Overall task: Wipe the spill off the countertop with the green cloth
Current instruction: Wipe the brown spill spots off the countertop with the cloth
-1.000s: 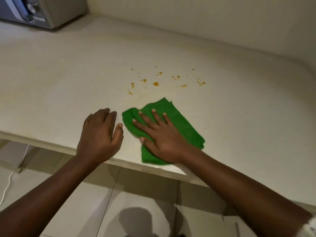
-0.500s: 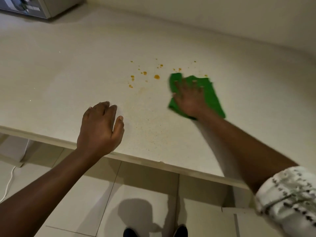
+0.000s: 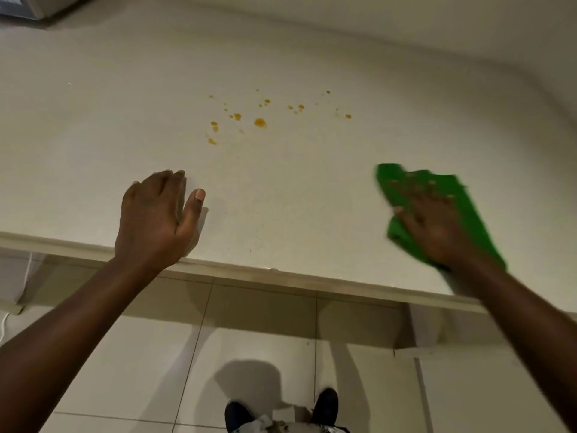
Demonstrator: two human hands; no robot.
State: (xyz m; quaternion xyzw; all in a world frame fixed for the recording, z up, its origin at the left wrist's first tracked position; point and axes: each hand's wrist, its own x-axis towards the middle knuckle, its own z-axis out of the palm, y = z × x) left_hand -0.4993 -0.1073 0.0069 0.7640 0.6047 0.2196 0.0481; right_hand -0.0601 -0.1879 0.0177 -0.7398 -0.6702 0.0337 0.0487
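Observation:
Orange drops of the spill are scattered over the middle of the pale countertop. The green cloth lies flat on the counter at the right, near the front edge and well to the right of the drops. My right hand presses down on it with fingers spread, blurred by motion. My left hand rests palm down on the counter near its front edge, fingers together, holding nothing.
A grey appliance corner shows at the far left back. A wall runs along the back of the counter. The counter's front edge overhangs a tiled floor, where my shoes are visible.
My right hand has slid the cloth from the right part of the spill back toward the front right of the counter. The left hand stays in place.

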